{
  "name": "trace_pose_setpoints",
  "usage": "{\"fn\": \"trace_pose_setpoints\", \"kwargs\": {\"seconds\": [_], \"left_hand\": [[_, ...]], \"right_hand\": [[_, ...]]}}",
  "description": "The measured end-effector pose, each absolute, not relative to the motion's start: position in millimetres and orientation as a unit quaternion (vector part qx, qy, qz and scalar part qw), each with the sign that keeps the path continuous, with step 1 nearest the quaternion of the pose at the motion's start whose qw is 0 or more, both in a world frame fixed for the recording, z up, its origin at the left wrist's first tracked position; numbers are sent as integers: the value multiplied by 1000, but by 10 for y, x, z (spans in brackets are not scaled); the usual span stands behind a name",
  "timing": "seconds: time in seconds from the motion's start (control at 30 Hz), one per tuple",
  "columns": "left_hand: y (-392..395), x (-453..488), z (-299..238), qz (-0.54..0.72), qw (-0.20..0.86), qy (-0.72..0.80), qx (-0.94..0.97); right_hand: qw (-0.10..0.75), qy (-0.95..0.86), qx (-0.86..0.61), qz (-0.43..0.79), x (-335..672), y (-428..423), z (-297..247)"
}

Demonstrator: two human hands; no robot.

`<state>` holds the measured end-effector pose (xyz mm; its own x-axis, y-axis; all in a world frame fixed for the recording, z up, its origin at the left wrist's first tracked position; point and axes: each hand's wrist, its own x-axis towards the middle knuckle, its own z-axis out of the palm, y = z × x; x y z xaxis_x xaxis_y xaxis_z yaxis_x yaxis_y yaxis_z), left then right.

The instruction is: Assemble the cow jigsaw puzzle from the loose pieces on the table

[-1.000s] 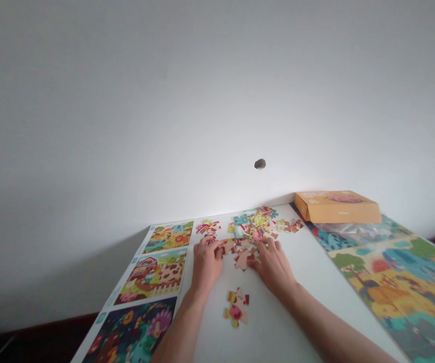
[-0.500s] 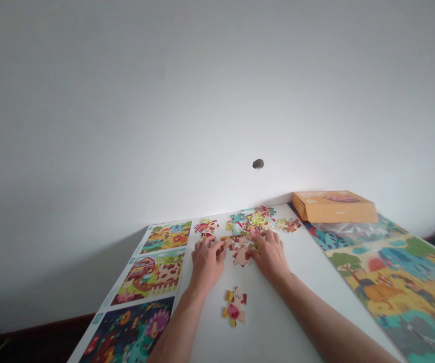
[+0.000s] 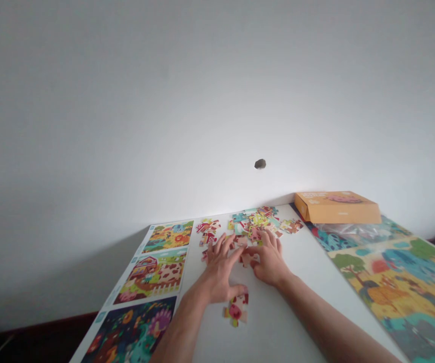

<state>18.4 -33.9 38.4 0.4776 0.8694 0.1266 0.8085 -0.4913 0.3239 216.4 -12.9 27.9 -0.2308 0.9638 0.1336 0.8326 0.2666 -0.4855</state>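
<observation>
Two bare hands (image 3: pixel 219 272) (image 3: pixel 270 261), knobbed puzzle pieces (image 3: pixel 258 220)

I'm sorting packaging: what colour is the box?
The box is yellow-orange, best seen in the head view.

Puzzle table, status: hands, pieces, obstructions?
Left hand spread by puzzle pieces. Right hand at pale piece. Cow piece apart, top hidden by left thumb.
</observation>
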Motion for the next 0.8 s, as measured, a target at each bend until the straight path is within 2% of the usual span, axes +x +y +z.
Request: {"fn": "trace_pose_setpoints", "kwargs": {"seconds": [0.3,0.67,0.8], "left_hand": [[-307,165,342,164,83,524,832],[-290,159,272,197,40,560,804],[-225,155,247,237,-8,602,763]], "right_hand": [[261,-747,-601,109,2158,-217,413],[217,-762,-597,126,2193,-154,325],[199,-815,-528,134,2210,-213,419]]}}
